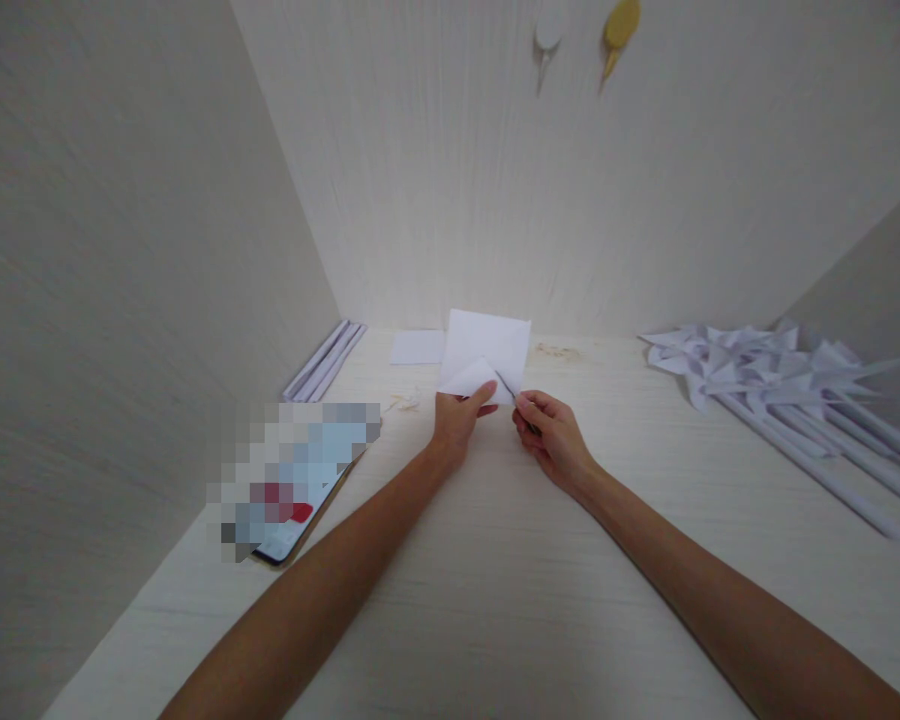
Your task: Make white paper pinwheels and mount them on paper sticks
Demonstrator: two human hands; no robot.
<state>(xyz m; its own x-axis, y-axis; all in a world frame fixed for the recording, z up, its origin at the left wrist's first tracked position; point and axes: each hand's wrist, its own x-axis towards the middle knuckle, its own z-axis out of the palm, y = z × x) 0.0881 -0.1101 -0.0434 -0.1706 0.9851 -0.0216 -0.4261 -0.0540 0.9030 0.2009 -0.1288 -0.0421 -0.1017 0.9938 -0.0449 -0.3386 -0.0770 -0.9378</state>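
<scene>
A white square sheet of paper (487,340) is held up off the table between my two hands. My left hand (459,418) is closed on its lower edge, thumb over the front, beside a raised triangular flap (469,378). At the lower right corner, my right hand (551,435) is closed around what looks like a pair of small scissors (507,385). Their thin dark blade lies against the paper near the flap; the handles are mostly hidden in my fingers.
Another white paper piece (418,347) lies behind, left of the sheet. Rolled paper sticks (326,362) and a phone (300,500), partly blurred, are at left. Several paper pinwheels (765,370) on sticks pile up at right. Hooks (621,25) hang on the back wall.
</scene>
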